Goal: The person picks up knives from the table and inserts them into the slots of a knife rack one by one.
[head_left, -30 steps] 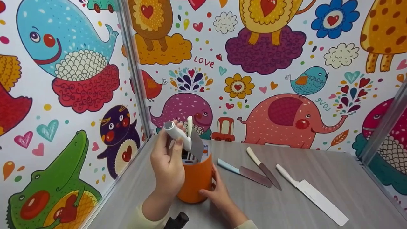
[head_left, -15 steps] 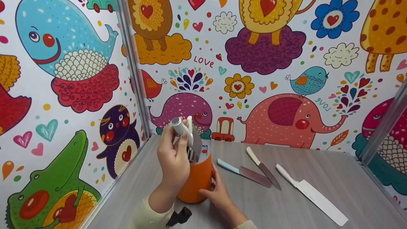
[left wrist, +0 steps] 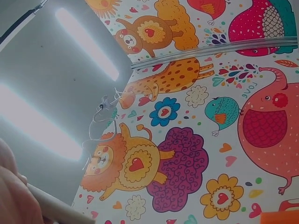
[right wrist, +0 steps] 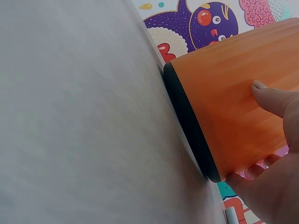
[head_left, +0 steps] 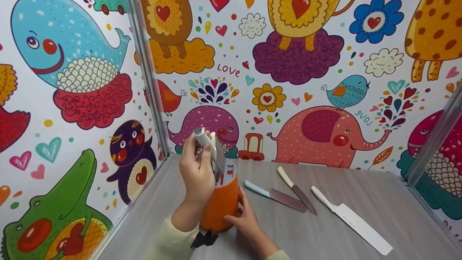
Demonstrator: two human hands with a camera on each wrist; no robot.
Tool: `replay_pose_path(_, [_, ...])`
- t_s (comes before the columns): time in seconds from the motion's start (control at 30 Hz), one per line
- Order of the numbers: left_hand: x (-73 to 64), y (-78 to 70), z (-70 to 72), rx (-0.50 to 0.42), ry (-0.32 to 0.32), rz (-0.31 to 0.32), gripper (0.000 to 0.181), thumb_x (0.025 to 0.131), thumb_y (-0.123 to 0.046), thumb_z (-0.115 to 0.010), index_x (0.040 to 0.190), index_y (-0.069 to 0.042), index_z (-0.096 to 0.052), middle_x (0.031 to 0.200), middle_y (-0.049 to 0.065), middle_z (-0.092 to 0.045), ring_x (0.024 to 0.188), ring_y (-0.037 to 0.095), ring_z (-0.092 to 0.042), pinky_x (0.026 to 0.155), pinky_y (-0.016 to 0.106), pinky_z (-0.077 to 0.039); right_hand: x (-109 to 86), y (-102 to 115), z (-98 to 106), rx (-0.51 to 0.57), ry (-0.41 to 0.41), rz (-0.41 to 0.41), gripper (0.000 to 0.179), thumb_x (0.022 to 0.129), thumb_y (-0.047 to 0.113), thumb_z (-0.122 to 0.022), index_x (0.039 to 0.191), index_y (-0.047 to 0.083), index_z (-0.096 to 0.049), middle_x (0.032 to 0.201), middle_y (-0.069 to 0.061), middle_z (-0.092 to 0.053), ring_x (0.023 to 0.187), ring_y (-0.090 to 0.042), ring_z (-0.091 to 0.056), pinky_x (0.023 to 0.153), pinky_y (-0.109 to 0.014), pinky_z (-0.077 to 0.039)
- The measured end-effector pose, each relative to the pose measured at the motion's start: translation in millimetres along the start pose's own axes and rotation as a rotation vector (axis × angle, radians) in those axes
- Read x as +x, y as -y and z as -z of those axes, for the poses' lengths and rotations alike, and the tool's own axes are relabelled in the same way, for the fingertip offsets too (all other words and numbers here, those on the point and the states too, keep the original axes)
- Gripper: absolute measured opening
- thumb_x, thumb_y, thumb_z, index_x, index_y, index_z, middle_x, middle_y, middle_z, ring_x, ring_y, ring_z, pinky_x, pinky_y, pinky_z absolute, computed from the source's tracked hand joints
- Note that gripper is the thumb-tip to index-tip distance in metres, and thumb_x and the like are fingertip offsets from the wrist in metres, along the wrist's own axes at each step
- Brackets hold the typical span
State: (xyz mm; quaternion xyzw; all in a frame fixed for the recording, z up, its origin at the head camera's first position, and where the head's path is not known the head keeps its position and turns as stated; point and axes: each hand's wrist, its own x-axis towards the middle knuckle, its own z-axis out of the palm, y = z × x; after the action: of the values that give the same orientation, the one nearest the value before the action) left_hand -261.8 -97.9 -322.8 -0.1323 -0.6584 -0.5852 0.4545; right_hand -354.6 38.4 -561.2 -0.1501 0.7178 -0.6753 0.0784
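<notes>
An orange knife block with a slanted, slotted top stands upright on the table. My left hand holds a knife by its white handle, which has a silver end cap, above the block. A grey blade points down at the slots, partly hidden by the fingers. Close behind the hand is a cream handle. With thumb and fingers, my right hand grips the block low on its right side. The right wrist view shows the block's dark base at the tabletop.
Right of the block lie a blue-handled knife, a cream-handled knife crossing near it, and a wide white cleaver. Patterned walls enclose the table at the back and sides.
My left hand has shifted a little right, and the white handle has turned more upright over the block. The right hand keeps its grip. The view has swung slightly right.
</notes>
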Motion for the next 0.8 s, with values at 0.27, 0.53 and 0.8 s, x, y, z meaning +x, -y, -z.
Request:
replay_pose_path(0.27, [2.6,10.3,-7.2,0.002,0.001,0.091,0.042,0.107,-0.001,-0.058,0.148,0.002,-0.052,0.141,0.021,-0.064,0.135,0.036,-0.06,0.114,0.057,-0.051,-0.2,-1,3,-0.009,-0.008,0.014,0.114,0.087,0.018,-0.089,0.172,0.021,-0.013,0.176,-0.013,-0.028,0.162,-0.041,-0.025,0.129,-0.069,-0.019])
replay_pose_path(0.53, [9.3,14.0,-10.7,0.022,-0.012,0.133,0.043,0.107,-0.003,-0.059,0.149,0.001,-0.052,0.141,0.02,-0.065,0.135,0.035,-0.061,0.117,0.055,-0.049,2.1,-1,1,-0.02,-0.013,0.021,0.114,0.085,0.023,-0.091,0.172,0.026,-0.017,0.175,-0.009,-0.031,0.16,-0.039,-0.029,0.129,-0.068,-0.021])
replay_pose_path(0.8, [11.5,25.9,-12.8,0.042,-0.017,0.161,0.044,0.107,-0.004,-0.06,0.15,0.002,-0.052,0.14,0.021,-0.064,0.134,0.038,-0.061,0.116,0.057,-0.049,-0.1,-4,-1,-0.04,-0.016,0.024,0.115,0.084,0.03,-0.092,0.171,0.021,-0.018,0.174,-0.011,-0.033,0.16,-0.039,-0.031,0.128,-0.068,-0.022])
